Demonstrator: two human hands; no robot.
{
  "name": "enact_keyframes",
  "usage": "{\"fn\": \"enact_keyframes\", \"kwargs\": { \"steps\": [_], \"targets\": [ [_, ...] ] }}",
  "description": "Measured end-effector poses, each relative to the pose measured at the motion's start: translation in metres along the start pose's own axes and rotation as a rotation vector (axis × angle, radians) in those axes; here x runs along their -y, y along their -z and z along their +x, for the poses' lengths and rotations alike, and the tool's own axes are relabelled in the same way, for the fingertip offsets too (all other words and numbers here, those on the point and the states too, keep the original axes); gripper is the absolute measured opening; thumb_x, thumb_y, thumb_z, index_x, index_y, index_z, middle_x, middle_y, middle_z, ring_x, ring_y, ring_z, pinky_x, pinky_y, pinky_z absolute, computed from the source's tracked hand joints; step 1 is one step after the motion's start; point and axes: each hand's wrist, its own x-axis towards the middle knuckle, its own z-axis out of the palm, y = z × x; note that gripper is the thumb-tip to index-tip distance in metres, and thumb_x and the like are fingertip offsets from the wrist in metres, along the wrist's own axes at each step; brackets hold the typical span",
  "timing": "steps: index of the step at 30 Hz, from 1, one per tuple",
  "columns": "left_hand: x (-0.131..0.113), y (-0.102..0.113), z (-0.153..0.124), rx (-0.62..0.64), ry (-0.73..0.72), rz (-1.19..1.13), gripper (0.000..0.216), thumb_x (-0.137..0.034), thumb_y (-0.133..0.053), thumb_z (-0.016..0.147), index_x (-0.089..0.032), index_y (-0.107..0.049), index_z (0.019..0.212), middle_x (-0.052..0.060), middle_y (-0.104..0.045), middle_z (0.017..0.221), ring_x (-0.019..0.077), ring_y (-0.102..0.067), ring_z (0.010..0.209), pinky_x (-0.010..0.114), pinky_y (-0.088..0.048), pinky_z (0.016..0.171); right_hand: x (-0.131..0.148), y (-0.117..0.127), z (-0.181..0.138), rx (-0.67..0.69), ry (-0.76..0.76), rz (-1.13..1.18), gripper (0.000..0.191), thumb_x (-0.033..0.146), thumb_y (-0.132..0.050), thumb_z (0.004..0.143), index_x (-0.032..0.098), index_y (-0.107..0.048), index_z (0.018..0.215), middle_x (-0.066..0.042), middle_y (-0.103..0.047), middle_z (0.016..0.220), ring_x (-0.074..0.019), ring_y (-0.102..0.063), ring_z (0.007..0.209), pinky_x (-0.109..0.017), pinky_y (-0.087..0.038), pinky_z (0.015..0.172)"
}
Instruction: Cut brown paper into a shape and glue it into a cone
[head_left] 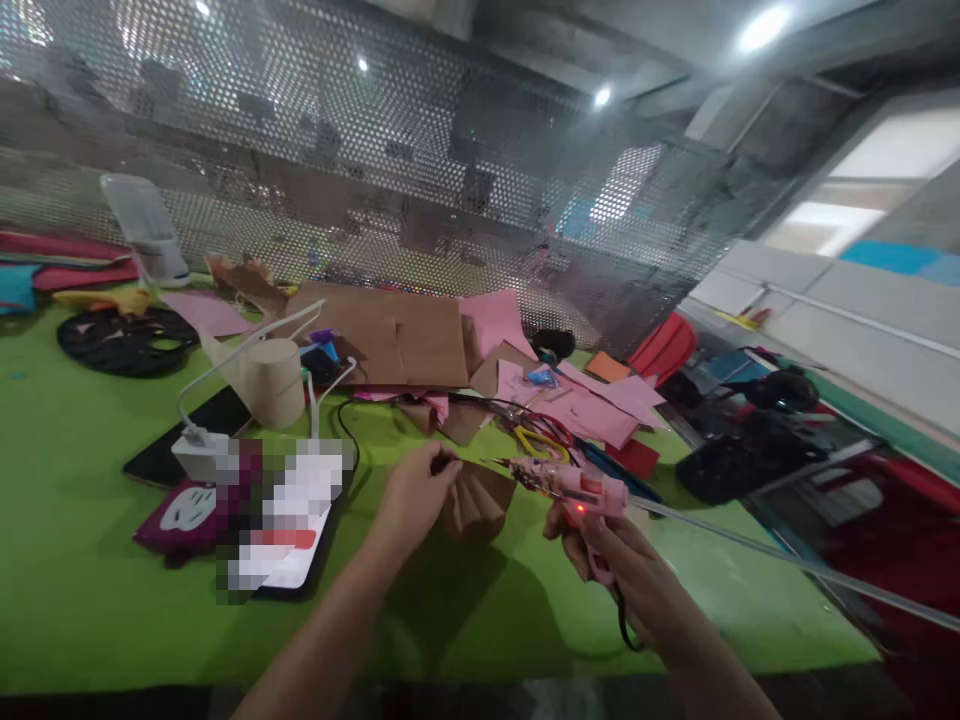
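My left hand [416, 492] is closed on a folded piece of brown paper [478, 500], pinching its upper left corner above the green table. The paper has fan-like creases and hangs below my fingertips. In my right hand [611, 550] is a pink hot glue gun [574, 485], its handle wrapped by my fingers. A red light glows on its side. The nozzle points left, close to the upper edge of the paper; whether it touches is unclear. A clear glue stick [720, 535] runs out of its back to the right, and a black cord hangs below the handle.
On the left of the green table [82, 600] lie a phone [289, 530], a purple pouch [191, 515], a white charger [201, 452] and a roll of tape [274, 382]. Behind my hands are brown paper [397, 330], pink paper scraps [577, 400] and yellow-handled scissors [540, 443].
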Motion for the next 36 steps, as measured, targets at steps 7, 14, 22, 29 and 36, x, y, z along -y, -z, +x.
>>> {"fn": "enact_keyframes", "kwargs": {
  "steps": [7, 14, 22, 29, 36],
  "targets": [
    [0.001, 0.0, 0.003, 0.003, 0.016, -0.011, 0.012, -0.019, -0.054, 0.083, -0.017, -0.066, 0.081, 0.003, -0.069, 0.077, 0.0176, -0.062, 0.074, 0.027, -0.041, 0.067, -0.008, -0.007, 0.008, 0.057, 0.006, -0.125, 0.05, 0.064, -0.055, 0.086, 0.015, -0.064, 0.08, 0.0, -0.05, 0.059, -0.0108, -0.038, 0.051, -0.025, -0.026, 0.047],
    [0.0, 0.0, 0.002, 0.008, 0.04, -0.027, 0.014, -0.017, -0.052, 0.083, -0.018, -0.067, 0.081, 0.002, -0.07, 0.076, 0.0171, -0.062, 0.07, 0.026, -0.041, 0.062, -0.014, -0.009, 0.014, 0.034, -0.013, -0.161, 0.05, 0.064, -0.055, 0.085, 0.016, -0.061, 0.079, -0.001, -0.052, 0.064, -0.011, -0.04, 0.052, -0.025, -0.028, 0.047],
    [-0.006, 0.002, 0.001, -0.001, 0.051, 0.017, 0.012, -0.015, -0.054, 0.082, -0.018, -0.065, 0.076, 0.002, -0.07, 0.075, 0.0174, -0.064, 0.072, 0.026, -0.041, 0.065, -0.013, -0.011, 0.015, 0.054, -0.012, -0.189, 0.052, 0.067, -0.054, 0.084, 0.016, -0.059, 0.075, -0.001, -0.053, 0.063, -0.0112, -0.041, 0.051, -0.026, -0.03, 0.047],
    [-0.008, 0.004, 0.0, -0.01, 0.066, 0.031, 0.014, -0.016, -0.054, 0.081, -0.018, -0.067, 0.077, 0.003, -0.071, 0.077, 0.0174, -0.063, 0.072, 0.026, -0.041, 0.065, -0.02, -0.012, 0.015, 0.059, 0.021, -0.215, 0.048, 0.063, -0.052, 0.087, 0.017, -0.058, 0.075, 0.001, -0.05, 0.059, -0.0119, -0.041, 0.05, -0.026, -0.03, 0.046],
    [-0.007, 0.004, 0.001, -0.011, 0.052, 0.016, 0.015, -0.015, -0.054, 0.081, -0.018, -0.068, 0.077, 0.003, -0.071, 0.077, 0.017, -0.063, 0.072, 0.026, -0.041, 0.065, -0.014, -0.014, 0.017, 0.079, 0.021, -0.256, 0.049, 0.064, -0.05, 0.087, 0.018, -0.056, 0.073, 0.001, -0.049, 0.058, -0.0126, -0.042, 0.051, -0.026, -0.03, 0.047]
  ]
}}
